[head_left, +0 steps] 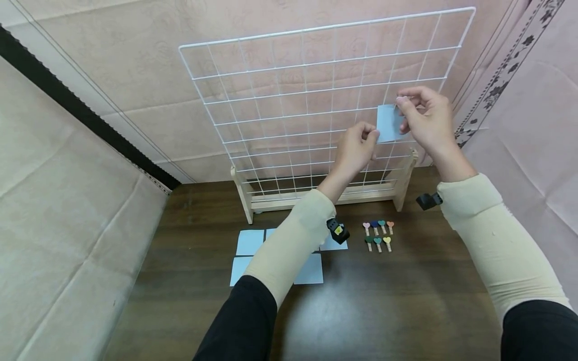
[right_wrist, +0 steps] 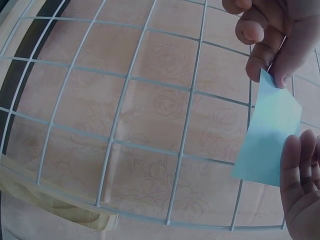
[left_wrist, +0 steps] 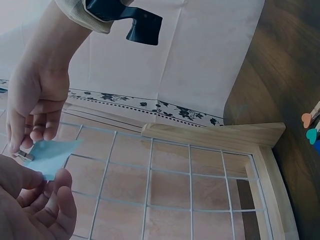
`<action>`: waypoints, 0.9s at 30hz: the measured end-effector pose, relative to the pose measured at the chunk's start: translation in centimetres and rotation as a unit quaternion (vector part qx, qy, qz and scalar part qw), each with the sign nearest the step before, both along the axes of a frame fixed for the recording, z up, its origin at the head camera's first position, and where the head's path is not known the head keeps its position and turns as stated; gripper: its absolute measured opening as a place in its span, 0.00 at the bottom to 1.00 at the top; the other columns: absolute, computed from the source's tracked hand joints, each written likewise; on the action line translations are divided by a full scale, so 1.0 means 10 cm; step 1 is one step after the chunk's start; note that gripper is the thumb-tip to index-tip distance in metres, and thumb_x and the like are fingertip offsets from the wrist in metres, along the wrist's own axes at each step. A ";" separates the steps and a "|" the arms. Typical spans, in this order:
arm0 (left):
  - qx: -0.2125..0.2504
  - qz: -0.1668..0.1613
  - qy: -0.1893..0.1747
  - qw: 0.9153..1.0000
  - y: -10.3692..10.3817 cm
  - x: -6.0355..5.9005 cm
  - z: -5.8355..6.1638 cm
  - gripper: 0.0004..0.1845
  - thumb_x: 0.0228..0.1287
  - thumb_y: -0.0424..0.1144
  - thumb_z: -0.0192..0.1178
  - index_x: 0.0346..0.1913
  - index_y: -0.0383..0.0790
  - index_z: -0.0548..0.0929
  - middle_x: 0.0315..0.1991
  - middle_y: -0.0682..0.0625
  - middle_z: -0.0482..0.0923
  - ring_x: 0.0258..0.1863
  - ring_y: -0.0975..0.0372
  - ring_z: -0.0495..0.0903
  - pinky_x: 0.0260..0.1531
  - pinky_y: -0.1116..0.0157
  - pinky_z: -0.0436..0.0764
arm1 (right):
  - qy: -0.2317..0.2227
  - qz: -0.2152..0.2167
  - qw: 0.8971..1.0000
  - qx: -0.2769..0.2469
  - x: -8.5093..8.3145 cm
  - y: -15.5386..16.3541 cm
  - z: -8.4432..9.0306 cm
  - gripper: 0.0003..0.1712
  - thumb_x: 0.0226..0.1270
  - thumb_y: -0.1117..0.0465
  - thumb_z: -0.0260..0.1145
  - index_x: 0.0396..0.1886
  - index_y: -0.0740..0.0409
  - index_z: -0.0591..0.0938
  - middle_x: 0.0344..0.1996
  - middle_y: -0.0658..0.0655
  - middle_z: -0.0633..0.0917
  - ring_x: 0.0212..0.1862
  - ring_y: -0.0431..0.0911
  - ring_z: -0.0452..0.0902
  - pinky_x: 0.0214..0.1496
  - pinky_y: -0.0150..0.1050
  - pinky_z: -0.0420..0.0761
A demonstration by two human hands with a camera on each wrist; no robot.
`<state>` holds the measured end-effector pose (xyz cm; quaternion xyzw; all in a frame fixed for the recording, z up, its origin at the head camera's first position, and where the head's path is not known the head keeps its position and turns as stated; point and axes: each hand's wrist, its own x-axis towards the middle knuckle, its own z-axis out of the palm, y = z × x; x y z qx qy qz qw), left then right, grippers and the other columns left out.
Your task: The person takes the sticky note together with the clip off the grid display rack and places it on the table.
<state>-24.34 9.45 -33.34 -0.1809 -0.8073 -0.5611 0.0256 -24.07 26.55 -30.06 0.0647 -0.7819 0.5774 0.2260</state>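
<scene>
A light blue paper card [head_left: 389, 123] is held up at the right part of a white wire grid [head_left: 275, 95]. My left hand [head_left: 355, 150] pinches its lower left corner between thumb and fingers. At the upper right corner, my right hand [head_left: 426, 114] grips a small wooden clothespin [left_wrist: 24, 155], which touches the card in the left wrist view. Whether the clothespin also bites a wire is hidden by the fingers. In the right wrist view, the card [right_wrist: 267, 137] tilts in front of the wires, between my left hand [right_wrist: 275, 40] and the right hand's fingers [right_wrist: 292, 162].
The grid stands in a wooden base [head_left: 275, 204] on a dark wooden table [head_left: 189, 301]. Several blue cards [head_left: 250, 242] lie in rows, partly behind my left arm. Beside them are two rows of small heart-topped clothespins [head_left: 378, 241]. Pale cloth [head_left: 67, 200] hangs around.
</scene>
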 end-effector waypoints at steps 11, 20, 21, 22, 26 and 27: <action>-0.021 -0.002 0.042 0.999 -0.16 0.09 0.00 0.11 0.83 0.38 0.54 0.54 0.35 0.83 0.37 0.49 0.84 0.22 0.63 0.83 0.26 0.70 0.80 | 0.026 0.004 0.997 -0.068 0.07 -0.01 0.01 0.08 0.77 0.63 0.67 0.51 0.54 0.88 0.30 0.52 0.84 0.19 0.39 0.77 0.20 0.28 0.77; -0.009 -0.022 0.072 0.997 -0.28 0.21 -0.02 0.13 0.83 0.37 0.52 0.55 0.33 0.83 0.46 0.47 0.84 0.23 0.63 0.83 0.28 0.71 0.81 | 0.082 0.038 0.980 -0.177 0.21 0.10 0.01 0.09 0.74 0.68 0.69 0.51 0.65 0.87 0.28 0.57 0.83 0.18 0.43 0.76 0.21 0.28 0.79; -0.006 -0.022 0.077 0.997 -0.30 0.22 -0.03 0.12 0.83 0.36 0.52 0.54 0.33 0.83 0.45 0.47 0.84 0.22 0.64 0.82 0.27 0.71 0.81 | 0.083 0.034 0.981 -0.174 0.22 0.11 0.01 0.10 0.74 0.68 0.69 0.51 0.65 0.87 0.28 0.57 0.84 0.18 0.43 0.76 0.21 0.28 0.79; -0.004 -0.020 0.084 0.996 -0.31 0.23 -0.04 0.12 0.82 0.36 0.52 0.53 0.33 0.83 0.44 0.47 0.84 0.22 0.64 0.80 0.28 0.71 0.80 | 0.083 0.030 0.981 -0.170 0.23 0.11 0.00 0.09 0.74 0.68 0.69 0.51 0.64 0.88 0.28 0.57 0.84 0.17 0.42 0.76 0.21 0.28 0.78; 0.012 -0.022 0.094 0.995 -0.38 0.29 -0.10 0.10 0.82 0.35 0.54 0.49 0.33 0.84 0.42 0.46 0.84 0.19 0.63 0.75 0.27 0.70 0.77 | 0.081 0.018 0.984 -0.158 0.28 0.13 -0.03 0.09 0.74 0.68 0.70 0.51 0.63 0.88 0.28 0.56 0.84 0.17 0.42 0.75 0.20 0.27 0.77; 0.015 -0.022 0.093 0.995 -0.39 0.30 -0.12 0.10 0.82 0.35 0.54 0.49 0.33 0.84 0.42 0.46 0.84 0.20 0.63 0.76 0.28 0.70 0.78 | 0.078 0.018 0.984 -0.161 0.29 0.13 -0.03 0.10 0.73 0.67 0.70 0.51 0.63 0.88 0.28 0.57 0.84 0.17 0.42 0.75 0.19 0.27 0.77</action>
